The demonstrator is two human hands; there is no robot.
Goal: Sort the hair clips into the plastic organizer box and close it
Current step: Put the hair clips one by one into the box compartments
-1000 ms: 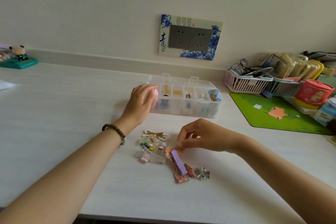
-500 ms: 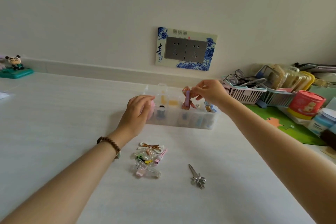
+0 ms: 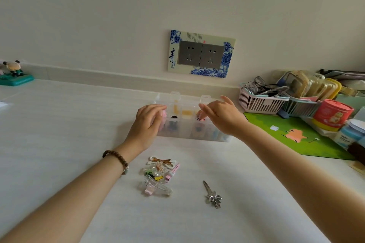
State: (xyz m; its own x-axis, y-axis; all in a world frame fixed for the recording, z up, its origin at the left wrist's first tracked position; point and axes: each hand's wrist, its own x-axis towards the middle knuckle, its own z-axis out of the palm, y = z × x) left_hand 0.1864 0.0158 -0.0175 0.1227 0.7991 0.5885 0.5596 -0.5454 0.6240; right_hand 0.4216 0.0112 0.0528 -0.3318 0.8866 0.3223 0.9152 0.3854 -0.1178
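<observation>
Here the left hand [image 3: 147, 124] holds the organizer box [image 3: 189, 134].

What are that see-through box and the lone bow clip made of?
The organizer box looks like clear, slightly frosted plastic: contents show through its walls. The bow clip seems shiny silver metal, given its glints, though coated plastic is possible.

Soft, even, fairly bright light fills the scene, its source not discernible, and leaves only faint, soft-edged shadows on the white desk [image 3: 59, 128] under the forearms and the pile of hair clips [image 3: 160, 175]. The wide lens bows the wall ledge [image 3: 98, 74] and stretches the forearms toward the lower corners. Detail is slightly soft throughout: the right hand [image 3: 223, 118] smears a little at its fingertips, and the contents of the clear organizer box [image 3: 197, 136] look hazy.
</observation>
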